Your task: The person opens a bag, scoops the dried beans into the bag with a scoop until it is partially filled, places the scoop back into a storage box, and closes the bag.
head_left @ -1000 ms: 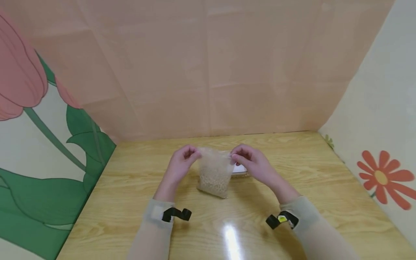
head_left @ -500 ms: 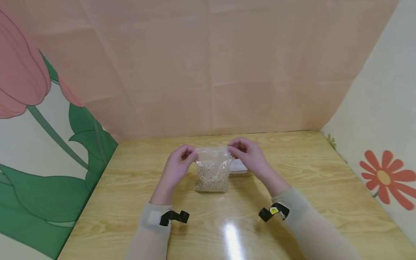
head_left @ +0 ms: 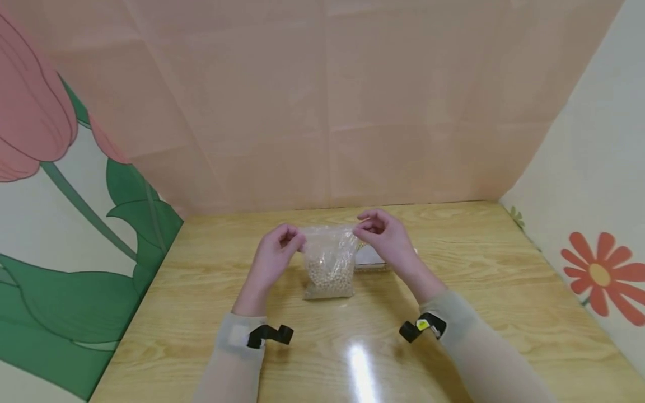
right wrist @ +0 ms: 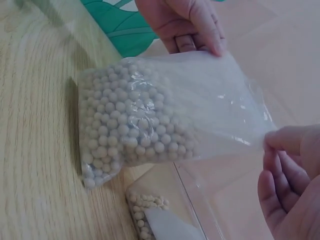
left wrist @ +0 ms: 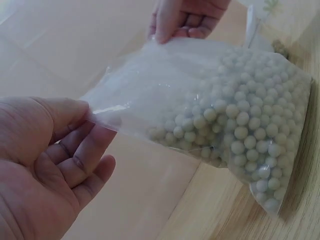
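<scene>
A clear plastic bag (head_left: 330,268), its lower part filled with small cream-coloured balls (right wrist: 120,110), stands upright on the wooden table. My left hand (head_left: 272,252) pinches the bag's upper left corner between thumb and fingers. At the opposite upper corner, my right hand (head_left: 385,238) pinches the plastic the same way. The film between them is stretched wide, and the balls sit at the bottom. Behind the bag and partly under my right hand in the head view is a clear box (head_left: 370,258) with a white label; the right wrist view shows similar balls inside it.
Wood-grain table (head_left: 201,313) spreads around the hands, with a light glare near its front. A pink backdrop (head_left: 322,112) rises at the far edge. Flower-printed panels (head_left: 599,274) stand at both sides. Black wrist cameras (head_left: 269,334) sit on both sleeves.
The bag, tilted and higher a second ago, has come down upright and a little left. Both hands still pinch its corners; the right hand has shifted slightly farther back.
</scene>
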{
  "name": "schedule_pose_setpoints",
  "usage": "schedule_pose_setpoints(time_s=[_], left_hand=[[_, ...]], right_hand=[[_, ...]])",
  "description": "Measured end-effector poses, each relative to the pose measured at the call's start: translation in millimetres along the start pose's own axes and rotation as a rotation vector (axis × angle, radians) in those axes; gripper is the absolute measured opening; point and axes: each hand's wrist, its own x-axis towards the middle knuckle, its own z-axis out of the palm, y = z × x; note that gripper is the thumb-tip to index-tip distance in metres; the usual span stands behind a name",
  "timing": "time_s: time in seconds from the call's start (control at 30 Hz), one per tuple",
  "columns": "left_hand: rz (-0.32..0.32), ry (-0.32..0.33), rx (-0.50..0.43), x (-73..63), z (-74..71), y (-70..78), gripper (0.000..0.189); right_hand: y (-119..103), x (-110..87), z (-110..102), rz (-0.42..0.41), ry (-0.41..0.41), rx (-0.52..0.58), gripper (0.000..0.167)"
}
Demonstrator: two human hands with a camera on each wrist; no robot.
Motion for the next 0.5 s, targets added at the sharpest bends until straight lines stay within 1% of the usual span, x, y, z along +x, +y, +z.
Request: schedule_pose_setpoints(time_s=[0.1, 0.17, 0.27, 0.37, 0.5], left_hand=[[0.008, 0.005, 0.013, 0.7, 0.8, 1.5, 0.01], [0.011, 0.015, 0.027, 1.2, 1.3, 2.4, 0.009], [0.013, 0.027, 0.038, 1.7, 1.7, 3.1, 0.009], [0.018, 0.031, 0.047, 2.0, 1.8, 3.1, 0.009], [0.028, 0.029, 0.064, 2.1, 1.7, 2.8, 0.009]], right_hand=[[-3, 3.0, 0, 0.007, -0.001, -0.024, 0.035], [-6, 5.2, -1, -0.009, -0.028, -0.034, 0.038], [-14, 8.1, 0, -0.045, -0.092, -0.038, 0.047], [-25, 11.0, 5, -0.08, -0.168, -0.039, 0.056], [-40, 15.0, 19, -0.108, -0.256, -0.101, 0.058]])
